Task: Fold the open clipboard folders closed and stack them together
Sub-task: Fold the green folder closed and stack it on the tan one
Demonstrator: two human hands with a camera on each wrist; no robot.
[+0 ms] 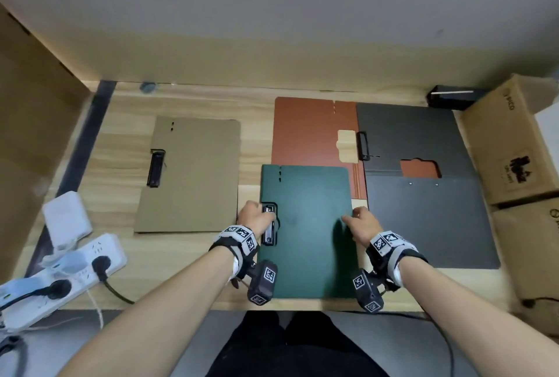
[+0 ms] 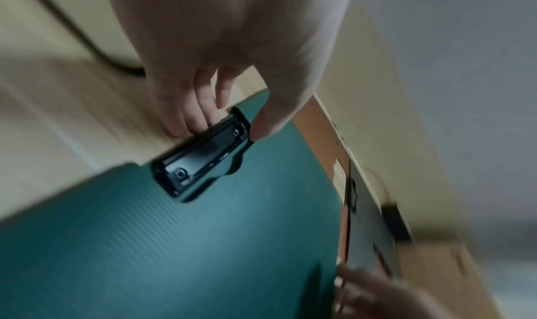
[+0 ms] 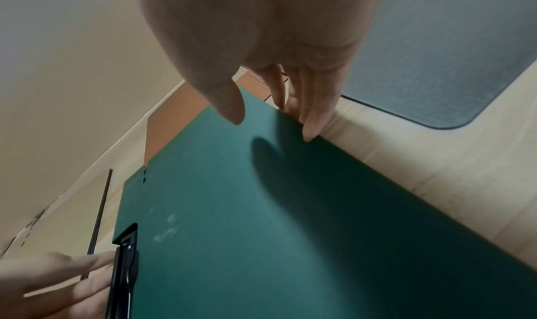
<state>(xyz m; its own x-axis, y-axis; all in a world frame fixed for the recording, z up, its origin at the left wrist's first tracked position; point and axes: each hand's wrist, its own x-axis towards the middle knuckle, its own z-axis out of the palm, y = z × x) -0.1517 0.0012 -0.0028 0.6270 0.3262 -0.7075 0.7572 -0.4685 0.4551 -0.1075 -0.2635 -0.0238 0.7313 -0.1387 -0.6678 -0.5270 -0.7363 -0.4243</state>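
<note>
A closed dark green clipboard folder [image 1: 308,240] [image 2: 174,243] [image 3: 261,209] lies on the wooden table [image 1: 187,258] near its front edge. My left hand [image 1: 257,216] [image 2: 228,128] pinches its left edge at the black clip [image 1: 269,226] [image 2: 203,156], thumb on top and fingers beneath. My right hand [image 1: 357,222] [image 3: 273,126] holds the right edge, fingers curled over it and thumb above the cover. A closed tan folder [image 1: 190,173] lies to the left. An orange-brown folder [image 1: 311,131] lies behind. A dark grey folder [image 1: 429,222] lies open to the right, partly over the orange-brown one.
A white power strip [image 1: 60,276] with plugs and a white adapter [image 1: 66,216] sit at the left front. Cardboard boxes [image 1: 511,140] stand along the right edge, with a black object [image 1: 450,96] behind them. A wall closes the back of the table.
</note>
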